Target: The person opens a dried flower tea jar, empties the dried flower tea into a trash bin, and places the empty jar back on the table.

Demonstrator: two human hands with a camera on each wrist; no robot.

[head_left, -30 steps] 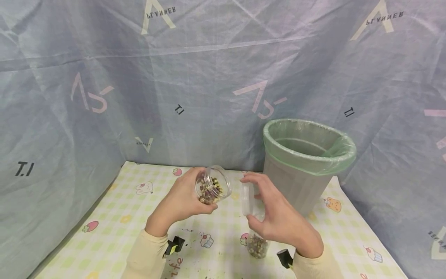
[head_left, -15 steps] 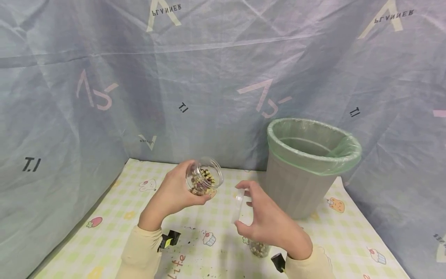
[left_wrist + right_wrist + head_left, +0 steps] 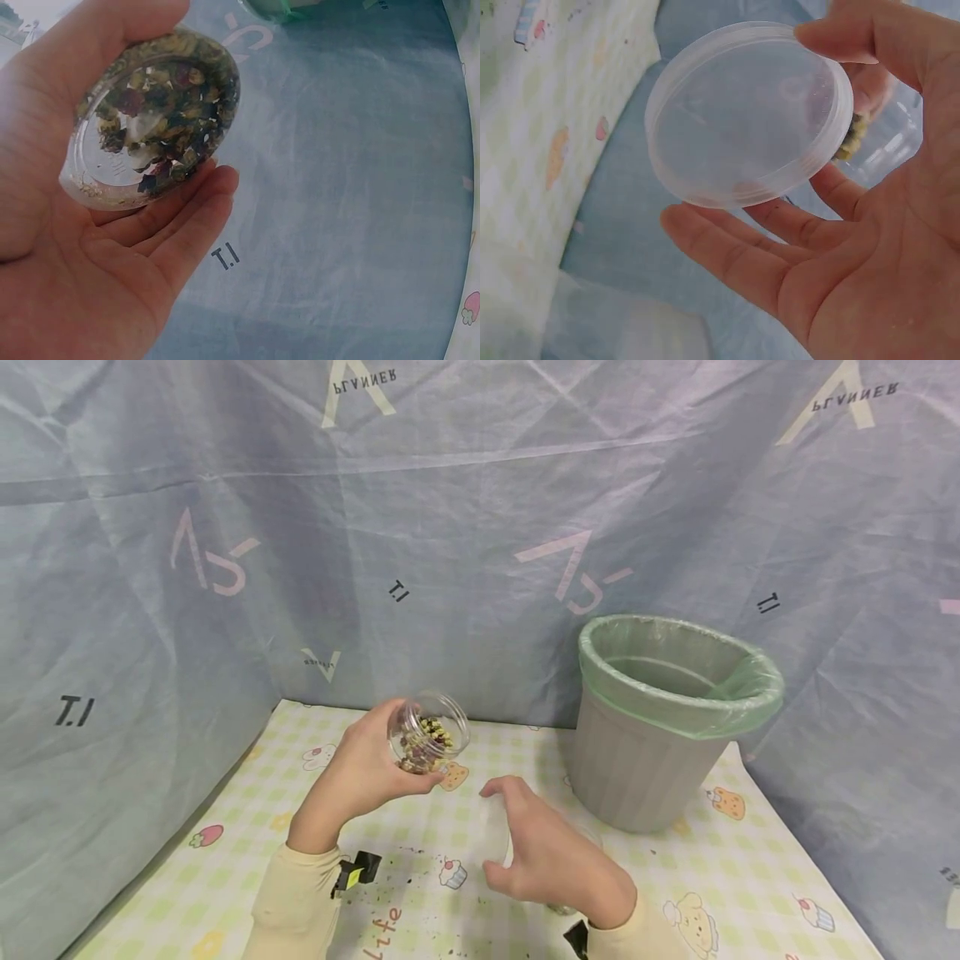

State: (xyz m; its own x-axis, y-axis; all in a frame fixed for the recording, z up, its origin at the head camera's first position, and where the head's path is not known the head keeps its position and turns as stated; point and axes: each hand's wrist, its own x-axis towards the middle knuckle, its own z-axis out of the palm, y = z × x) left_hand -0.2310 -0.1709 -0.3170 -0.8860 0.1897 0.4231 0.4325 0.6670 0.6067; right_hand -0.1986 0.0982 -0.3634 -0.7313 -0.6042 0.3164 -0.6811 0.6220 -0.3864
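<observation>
Over the checked tablecloth (image 3: 247, 835), the left hand (image 3: 360, 764) grips a tilted jar (image 3: 105, 161) of dried flowers (image 3: 169, 101), best held steady against spilling, and the right hand (image 3: 543, 852) pinches a lid (image 3: 746, 120).

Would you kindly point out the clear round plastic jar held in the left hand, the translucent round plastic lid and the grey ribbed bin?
Clear jar (image 3: 144, 133), left wrist view: middle of its base.
Translucent lid (image 3: 744, 120), right wrist view: middle of its flat face.
Grey bin (image 3: 641, 767), head view: middle of its front wall.
</observation>
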